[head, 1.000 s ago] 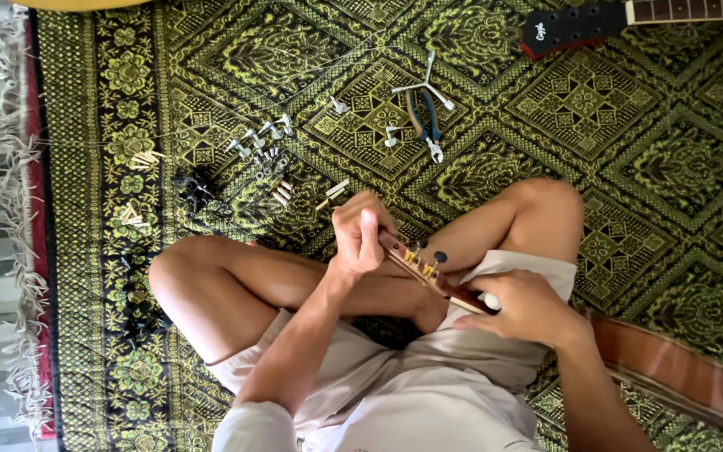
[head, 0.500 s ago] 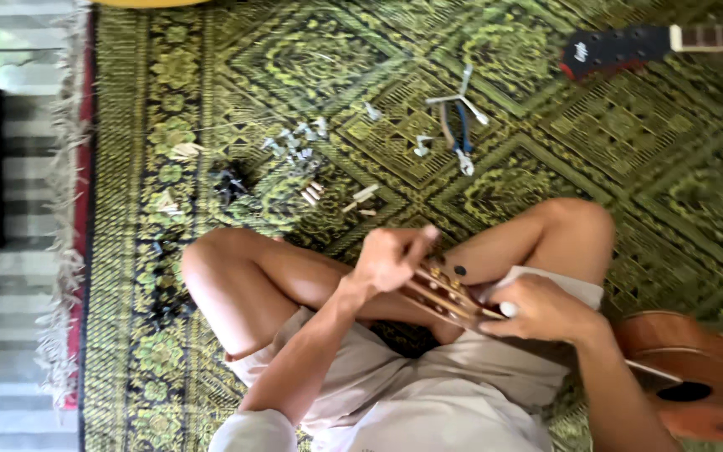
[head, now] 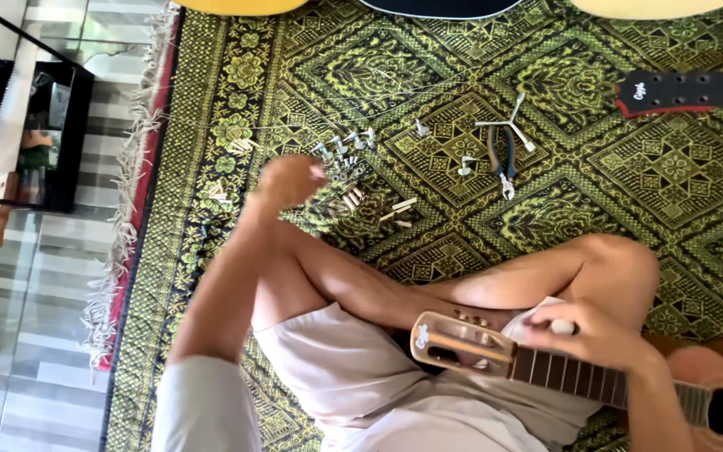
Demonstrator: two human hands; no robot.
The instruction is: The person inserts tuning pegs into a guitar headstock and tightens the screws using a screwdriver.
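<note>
- Seated cross-legged on a green patterned rug [head: 654,192], bare knees toward 12 o'clock.
- Left hand [head: 288,180] stretched out toward 11 o'clock, over a scatter of small metal tuning pegs [head: 340,155]; blurred, fingers seemingly curled loosely, so cannot tell whether anything is pinched.
- Right hand [head: 583,331] at 4 o'clock, closed around the neck of a small wooden guitar [head: 546,364] just behind its slotted headstock [head: 462,341]; a small white piece showing between thumb and fingers.
- Guitar lying across the lap, headstock pointing to 9 o'clock, body running off the frame at 3 o'clock.
- More loose pegs and small white parts [head: 399,209] on the rug, just past the left knee.
- Pliers [head: 499,155] and a three-armed metal tool [head: 508,125] at 1 o'clock, well apart from both hands.
- Dark headstock of another guitar [head: 679,90] at 2 o'clock.
- Black metal shelf [head: 35,125] on the tiled floor at 10 o'clock.
</note>
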